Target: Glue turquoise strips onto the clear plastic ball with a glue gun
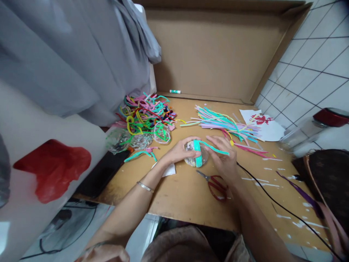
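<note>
My left hand [181, 151] is closed around a clear, round plastic piece [188, 160], which looks like a cut bottle bottom. A band of teal pipe cleaner [197, 156] wraps over its middle, under my left thumb. From the band's top a loose length runs right, into my right hand [225, 160], whose thumb and fingers close about it near the plastic. Red-handled scissors [217, 187] lie just below, blades toward the plastic piece. A white paper scrap [169, 170] lies partly beneath my left wrist.
Tangled pipe cleaners [147, 112] and clear plastic pieces [141, 140] lie at left, straight pipe cleaners [226, 122] at back right. A black phone-like slab [102, 174], a bottle [302, 133], a brown bag [327, 182] and a black cable [272, 200] surround the workspace. Another hand [106, 253] shows bottom left.
</note>
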Demonstrator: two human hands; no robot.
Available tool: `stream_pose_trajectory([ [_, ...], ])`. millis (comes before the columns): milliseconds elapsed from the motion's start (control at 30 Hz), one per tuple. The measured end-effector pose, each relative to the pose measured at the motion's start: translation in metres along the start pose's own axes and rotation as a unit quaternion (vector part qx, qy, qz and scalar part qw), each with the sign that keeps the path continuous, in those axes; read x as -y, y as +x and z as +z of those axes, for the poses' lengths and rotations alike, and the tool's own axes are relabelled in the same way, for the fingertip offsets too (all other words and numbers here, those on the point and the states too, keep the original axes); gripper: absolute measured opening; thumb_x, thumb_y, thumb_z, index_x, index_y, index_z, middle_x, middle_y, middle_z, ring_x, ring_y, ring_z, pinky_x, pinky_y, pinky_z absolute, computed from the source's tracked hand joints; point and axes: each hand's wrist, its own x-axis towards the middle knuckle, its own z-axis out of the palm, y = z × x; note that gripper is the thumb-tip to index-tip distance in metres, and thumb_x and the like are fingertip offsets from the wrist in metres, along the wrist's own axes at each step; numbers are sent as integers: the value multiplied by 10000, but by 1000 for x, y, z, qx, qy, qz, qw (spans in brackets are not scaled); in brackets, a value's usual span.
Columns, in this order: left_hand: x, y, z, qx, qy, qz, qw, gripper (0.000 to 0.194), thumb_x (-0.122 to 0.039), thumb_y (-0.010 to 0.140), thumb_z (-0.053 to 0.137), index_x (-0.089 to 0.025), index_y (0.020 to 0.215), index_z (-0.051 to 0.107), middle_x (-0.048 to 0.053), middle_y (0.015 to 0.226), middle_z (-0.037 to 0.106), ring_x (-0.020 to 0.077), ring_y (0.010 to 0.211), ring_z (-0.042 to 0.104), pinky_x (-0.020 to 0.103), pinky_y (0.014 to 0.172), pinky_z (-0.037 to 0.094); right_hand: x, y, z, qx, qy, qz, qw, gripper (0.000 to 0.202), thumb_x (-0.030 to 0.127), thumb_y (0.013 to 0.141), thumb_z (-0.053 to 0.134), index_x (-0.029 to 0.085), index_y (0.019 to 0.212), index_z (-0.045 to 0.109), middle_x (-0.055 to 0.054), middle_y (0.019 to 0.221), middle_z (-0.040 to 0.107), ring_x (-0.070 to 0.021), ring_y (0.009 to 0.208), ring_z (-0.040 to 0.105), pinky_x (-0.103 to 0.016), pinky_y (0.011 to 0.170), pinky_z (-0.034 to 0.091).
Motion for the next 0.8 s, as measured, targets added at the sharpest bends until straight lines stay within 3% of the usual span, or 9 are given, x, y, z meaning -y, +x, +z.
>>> stream_pose_trajectory([
  [167,2,1,-1,5,3,13,1000,697,-464,641,788,-139,1228,598,76,1124,650,209,987,590,287,881,484,5,6,3,17,44,6,999,227,291,919,498,232,915,717,-58,933,734,-197,901,655,-375,831,514],
  [300,4,1,-3,14,-1,7,1000,713,-462,638,790,-130,1236,589,79,1099,648,196,943,587,276,848,485,3,6,4,-23,114,72,991,144,240,866,565,227,826,703,-30,838,743,-181,805,675,-337,782,526],
  [500,5,1,-5,17,-1,6,1000,691,-453,650,784,-150,1240,590,66,1094,644,176,908,587,266,833,478,5,-2,5,-22,197,159,967,47,245,779,666,227,736,676,-11,764,727,-178,769,674,-320,750,534],
  [800,0,0,-8,27,8,10,1000,696,-491,657,768,-145,1231,583,70,1073,643,186,928,572,279,841,464,3,-7,7,-28,245,174,953,86,249,733,723,221,680,662,-30,786,731,-180,772,680,-326,720,544],
])
